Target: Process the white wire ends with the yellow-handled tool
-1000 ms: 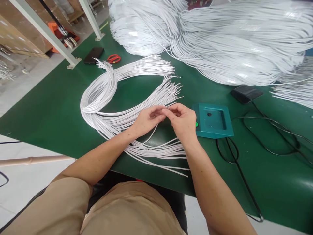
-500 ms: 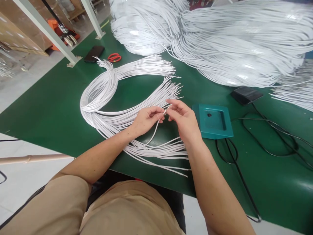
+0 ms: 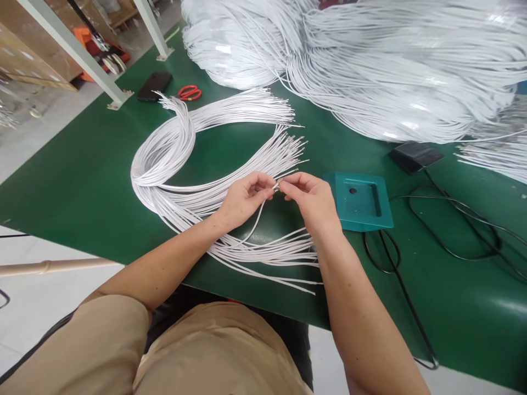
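Note:
Between finger and thumb, my left hand (image 3: 249,197) pinches a white cable (image 3: 258,221) close to its end. My right hand (image 3: 310,198) is closed at the tip of that same cable, its thumb and index finger meeting there; the tip itself is mostly covered by the fingers. From my left hand the cable curves down into the lower strands of a looped bundle of white cables (image 3: 162,170) on the green table. The bundle's cut ends fan out to the right, behind and below both hands.
Right of my hands sits a teal tray (image 3: 362,222), with a black box (image 3: 415,157) and black cords beyond it. Large heaps of white cable (image 3: 391,71) fill the back. Red-handled scissors (image 3: 190,92) and a dark phone-like object (image 3: 155,86) lie at the back left.
My right hand's fingers have closed in on the cable tip, and the hands are nearer each other. The whole view has shifted slightly.

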`<state>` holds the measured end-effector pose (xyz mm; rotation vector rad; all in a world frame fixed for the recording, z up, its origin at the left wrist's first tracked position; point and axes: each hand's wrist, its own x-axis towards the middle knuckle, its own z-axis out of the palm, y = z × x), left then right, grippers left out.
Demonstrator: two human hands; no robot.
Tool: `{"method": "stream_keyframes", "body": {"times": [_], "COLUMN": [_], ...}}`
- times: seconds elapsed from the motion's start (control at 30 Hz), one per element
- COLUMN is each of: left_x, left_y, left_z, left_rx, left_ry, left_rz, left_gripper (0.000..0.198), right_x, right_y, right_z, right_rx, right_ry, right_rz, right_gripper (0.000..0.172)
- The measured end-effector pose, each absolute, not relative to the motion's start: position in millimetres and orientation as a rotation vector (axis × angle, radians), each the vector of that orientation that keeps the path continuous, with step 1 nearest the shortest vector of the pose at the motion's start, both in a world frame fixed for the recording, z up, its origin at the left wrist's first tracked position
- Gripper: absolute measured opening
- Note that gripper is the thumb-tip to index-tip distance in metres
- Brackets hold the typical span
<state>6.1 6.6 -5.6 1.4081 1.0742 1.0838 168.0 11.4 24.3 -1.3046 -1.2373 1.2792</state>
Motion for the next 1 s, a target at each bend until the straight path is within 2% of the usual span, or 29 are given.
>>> {"method": "stream_keyframes", "body": {"times": [0.1, 0.2, 0.27, 0.4, 0.5, 0.57, 0.73, 0.87, 1.0], "left_x": [4.6, 1.9, 0.5, 0.3, 1.2, 1.1, 0.1, 3.9, 7.9], "left_y": [5.3, 6.1, 7.6, 10.2, 10.9, 11.8, 17.5, 21.7, 23.7], "left_z": [-5.0, -6.2, -7.1, -6.2, -3.0, -1.1, -2.7, -8.8, -15.6], "left_rx": [1.54, 1.633, 1.598, 1.471, 1.338, 1.168, 0.76, 0.856, 1.077], "left_ry": [1.037, 0.994, 0.966, 0.938, 0.925, 0.893, 0.826, 0.958, 1.109], "left_rz": [1.075, 1.009, 0.979, 0.966, 0.962, 0.933, 0.863, 0.933, 0.949], "left_gripper": [0.035, 0.032, 0.033, 0.038, 0.038, 0.038, 0.038, 0.043, 0.044], "right_x": [164.8, 164.0, 164.8, 166.6, 165.7, 164.5, 169.2, 183.7, 195.4], "right_y": [10.9, 11.1, 11.8, 12.2, 9.8, 7.8, 6.8, 11.1, 15.4], "right_z": [23.6, 23.9, 24.3, 23.2, 20.1, 17.7, 16.6, 19.3, 18.5], "right_rx": [-1.302, -1.271, -1.315, -1.316, -1.33, -1.368, -1.363, -1.525, -1.594], "right_ry": [-1.157, -1.032, -1.009, -1.213, -1.513, -1.701, -2.202, -2.296, -2.385], "right_rz": [1.364, 1.604, 1.582, 1.352, 1.161, 0.882, 0.081, -0.258, -0.26], "right_gripper": [0.01, 0.008, 0.008, 0.024, 0.017, 0.016, 0.029, 0.019, 0.011]}}
